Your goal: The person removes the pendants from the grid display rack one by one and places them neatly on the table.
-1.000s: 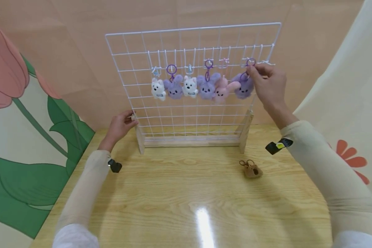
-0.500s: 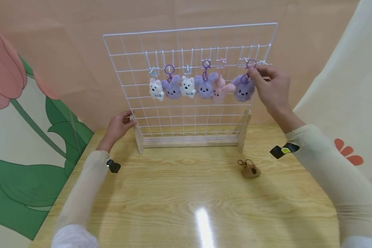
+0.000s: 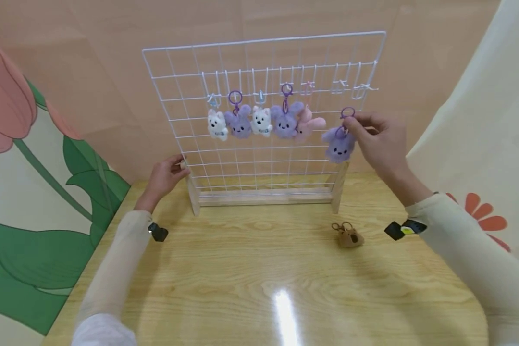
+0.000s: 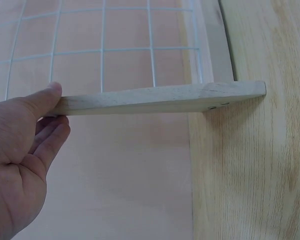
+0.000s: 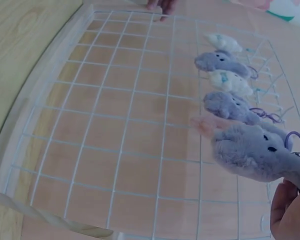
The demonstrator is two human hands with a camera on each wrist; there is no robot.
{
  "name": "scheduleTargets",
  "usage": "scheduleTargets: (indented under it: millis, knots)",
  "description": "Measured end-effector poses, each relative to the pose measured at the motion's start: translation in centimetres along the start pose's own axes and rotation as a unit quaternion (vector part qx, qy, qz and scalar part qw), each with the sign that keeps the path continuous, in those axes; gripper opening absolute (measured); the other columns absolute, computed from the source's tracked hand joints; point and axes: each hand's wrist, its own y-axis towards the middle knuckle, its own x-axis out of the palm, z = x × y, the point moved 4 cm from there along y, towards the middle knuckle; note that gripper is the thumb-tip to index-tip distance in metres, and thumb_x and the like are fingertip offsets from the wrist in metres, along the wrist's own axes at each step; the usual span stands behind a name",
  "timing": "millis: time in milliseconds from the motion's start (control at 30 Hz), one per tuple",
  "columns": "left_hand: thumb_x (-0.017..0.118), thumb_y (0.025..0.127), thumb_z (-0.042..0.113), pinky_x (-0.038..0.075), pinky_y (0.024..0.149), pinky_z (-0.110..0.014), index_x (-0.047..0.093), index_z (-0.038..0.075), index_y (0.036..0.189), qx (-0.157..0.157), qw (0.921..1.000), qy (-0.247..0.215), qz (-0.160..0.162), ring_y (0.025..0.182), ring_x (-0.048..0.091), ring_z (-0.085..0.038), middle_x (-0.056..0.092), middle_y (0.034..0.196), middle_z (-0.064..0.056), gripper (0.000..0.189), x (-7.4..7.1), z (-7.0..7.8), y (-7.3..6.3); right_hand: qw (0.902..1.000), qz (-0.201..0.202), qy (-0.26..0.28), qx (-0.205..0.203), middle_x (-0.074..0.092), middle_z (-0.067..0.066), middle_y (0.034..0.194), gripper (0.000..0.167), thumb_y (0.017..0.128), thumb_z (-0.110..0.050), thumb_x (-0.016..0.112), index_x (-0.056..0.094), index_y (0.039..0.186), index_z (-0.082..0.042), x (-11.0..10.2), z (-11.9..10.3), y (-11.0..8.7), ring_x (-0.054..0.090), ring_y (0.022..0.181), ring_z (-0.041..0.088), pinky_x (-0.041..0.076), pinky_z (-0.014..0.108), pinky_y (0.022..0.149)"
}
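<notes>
The round purple plush keychain (image 3: 339, 150) in the right hand (image 3: 382, 144) looks fluffy to me; the rectangular white wire grid (image 3: 264, 148) between the hands, smooth; the pale wooden upright (image 4: 150, 98) the left hand (image 3: 161, 179) pinches, matt.

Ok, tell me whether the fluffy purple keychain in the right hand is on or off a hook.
Off: the right hand pinches the fluffy purple keychain, whose round purple ring sits below the white wire hooks, on none.

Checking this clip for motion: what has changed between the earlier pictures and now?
The right hand moved down, lowering the purple bunny it pinches. Nothing was taken hold of or let go. The left hand still holds the wooden upright; five plushies still hang, and the brown charm stayed put.
</notes>
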Motion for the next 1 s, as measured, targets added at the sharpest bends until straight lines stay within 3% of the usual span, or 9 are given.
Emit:
scheduleTargets:
  millis: [533, 800, 1000]
  knots:
    - [0.069, 0.099, 0.010, 0.056, 0.100, -0.052, 0.051, -0.007, 0.145, 0.002, 1.0000, -0.001, -0.003, 0.122, 0.062, -0.046, 0.054, 0.143, -0.031, 0.052, 0.0, 0.0, 0.0, 0.9974, -0.058, -0.034, 0.024, 0.074, -0.014, 0.100, 0.030, 0.097, -0.027, 0.074, 0.077, 0.106, 0.001, 0.3, 2.5, -4.3, 0.070, 0.088, 0.002, 0.059, 0.013, 0.072]
    - [0.070, 0.099, 0.010, 0.056, 0.100, -0.051, 0.051, -0.006, 0.145, 0.000, 1.0000, -0.006, -0.002, 0.122, 0.062, -0.046, 0.055, 0.142, -0.031, 0.052, 0.0, 0.0, 0.0, 0.9956, -0.082, -0.044, 0.008, 0.078, 0.009, 0.106, 0.024, 0.097, -0.018, 0.074, 0.077, 0.106, 0.003, 0.7, 4.5, -6.2, 0.070, 0.083, -0.004, 0.058, 0.011, 0.067]
    - [0.069, 0.099, 0.009, 0.056, 0.100, -0.050, 0.051, -0.006, 0.145, 0.001, 1.0000, -0.006, 0.001, 0.123, 0.062, -0.044, 0.056, 0.141, -0.030, 0.052, 0.0, 0.0, 0.0, 0.9936, -0.101, -0.049, 0.001, 0.076, 0.017, 0.107, 0.021, 0.098, -0.014, 0.071, 0.077, 0.107, 0.004, 1.1, 5.6, -7.6, 0.069, 0.082, -0.006, 0.058, 0.011, 0.067]
